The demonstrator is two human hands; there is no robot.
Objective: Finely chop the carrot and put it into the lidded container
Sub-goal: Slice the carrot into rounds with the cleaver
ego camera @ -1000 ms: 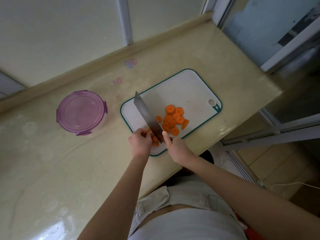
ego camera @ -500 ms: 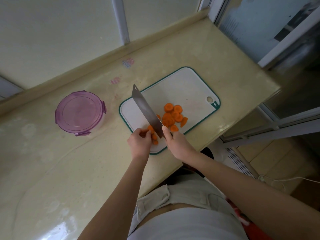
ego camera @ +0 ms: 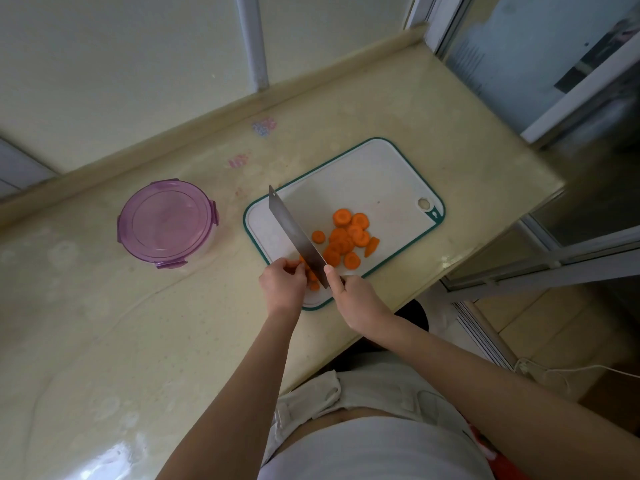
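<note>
The right hand (ego camera: 356,299) grips the knife (ego camera: 298,237), and the left hand (ego camera: 284,282) curls round a small bit of carrot (ego camera: 313,280), right beside the blade. To cut well, I think that hand should tuck back and the cuts should be thin. Round slices (ego camera: 346,237) lie on the white board (ego camera: 381,174); the purple container (ego camera: 166,223) sits shut off to the left.

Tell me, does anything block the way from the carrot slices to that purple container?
Yes: the container has its lid on, so the slices cannot go in until it comes off. The counter between the board and the container shows nothing else in the path.
</note>
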